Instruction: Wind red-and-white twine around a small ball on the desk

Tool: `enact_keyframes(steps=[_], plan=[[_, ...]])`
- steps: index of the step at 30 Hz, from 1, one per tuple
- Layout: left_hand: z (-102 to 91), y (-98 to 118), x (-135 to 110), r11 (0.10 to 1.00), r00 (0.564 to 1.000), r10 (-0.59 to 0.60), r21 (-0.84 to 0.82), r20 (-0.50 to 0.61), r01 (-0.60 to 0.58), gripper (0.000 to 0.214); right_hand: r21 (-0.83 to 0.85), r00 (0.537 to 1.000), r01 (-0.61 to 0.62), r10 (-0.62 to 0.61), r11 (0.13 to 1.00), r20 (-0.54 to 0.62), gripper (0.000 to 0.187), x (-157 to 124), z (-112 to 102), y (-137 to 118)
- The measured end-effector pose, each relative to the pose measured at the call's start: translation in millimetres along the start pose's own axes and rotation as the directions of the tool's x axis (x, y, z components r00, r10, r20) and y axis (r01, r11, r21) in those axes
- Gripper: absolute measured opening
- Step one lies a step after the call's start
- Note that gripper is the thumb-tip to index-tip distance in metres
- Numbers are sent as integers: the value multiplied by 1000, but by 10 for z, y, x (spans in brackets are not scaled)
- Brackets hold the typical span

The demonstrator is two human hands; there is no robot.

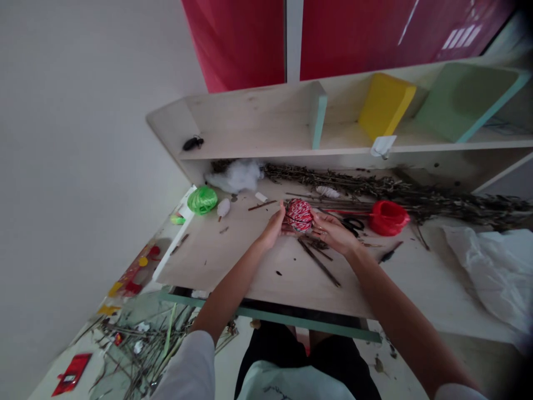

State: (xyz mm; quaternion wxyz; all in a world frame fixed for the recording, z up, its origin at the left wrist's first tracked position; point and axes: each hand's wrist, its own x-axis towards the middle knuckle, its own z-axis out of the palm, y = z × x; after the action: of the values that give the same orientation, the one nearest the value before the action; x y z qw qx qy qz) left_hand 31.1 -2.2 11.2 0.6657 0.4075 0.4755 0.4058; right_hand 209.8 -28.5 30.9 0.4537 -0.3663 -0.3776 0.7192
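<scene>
A red-and-white ball of string [300, 214] is held between both my hands above the desk. My left hand [273, 226] closes on its left side, and my right hand [332, 230] grips the right side with the fingers near its edge. From the ball, a red strand runs right to a red roll of plastic twine [389, 218]. Black-handled scissors [353, 224] lie just beyond my right hand, partly covered by it. Beneath the ball, thin brown sticks [318, 261] rest on the desk top [250, 272].
Left on the desk are a green twine roll [202, 200], a small white bundle [224, 208] and white fluff [239, 175]. Dried stalks [341, 180] line the back under a shelf [258, 141]. A plastic bag [495, 272] lies right. Twigs [141, 355] litter the floor.
</scene>
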Motion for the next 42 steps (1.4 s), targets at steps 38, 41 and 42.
enact_keyframes(steps=[38, 41, 42], plan=[[-52, 36, -33, 952, 972, -45, -286, 233, 113, 53, 56, 998, 23, -19, 998, -67, 42, 65, -100, 18], [-31, 47, -53, 950, 970, -55, -285, 239, 124, 52, 56, 998, 16, -13, 998, -57, 43, 65, -99, 16], [-25, 50, -56, 950, 970, -54, -287, 238, 123, 52, 50, 999, 16, -13, 999, -53, 44, 65, -99, 15]])
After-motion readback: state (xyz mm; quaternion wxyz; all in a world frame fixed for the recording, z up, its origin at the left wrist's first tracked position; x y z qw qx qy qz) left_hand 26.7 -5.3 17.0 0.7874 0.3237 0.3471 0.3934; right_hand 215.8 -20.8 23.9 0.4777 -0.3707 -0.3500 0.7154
